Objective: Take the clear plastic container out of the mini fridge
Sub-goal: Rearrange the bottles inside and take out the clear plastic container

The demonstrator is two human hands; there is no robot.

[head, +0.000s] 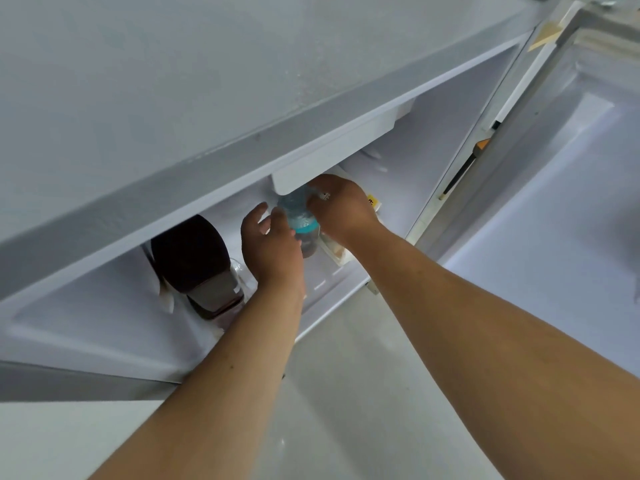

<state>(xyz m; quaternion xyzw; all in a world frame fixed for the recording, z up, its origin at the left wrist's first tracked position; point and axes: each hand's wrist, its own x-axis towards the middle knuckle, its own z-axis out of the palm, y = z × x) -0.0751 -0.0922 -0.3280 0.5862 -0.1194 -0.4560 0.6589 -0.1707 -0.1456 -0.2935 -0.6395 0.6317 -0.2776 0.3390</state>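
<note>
Both hands are reaching into the smooth white mini fridge (398,168): the left hand (272,249) and right hand (341,209) cup either side of the clear plastic container (298,213), a crinkly see-through thing with a teal band, still inside on the fridge floor. A dark, rounded bottle (199,265) lies off to the left, and a flat white carton (341,251) sits right beside the container.

Both forearms are bare up to the frame's edge, with no sleeves in view. The left hand (272,245) wears nothing. The right hand (341,211) carries a pale ring (325,196) on one of its fingers.
</note>
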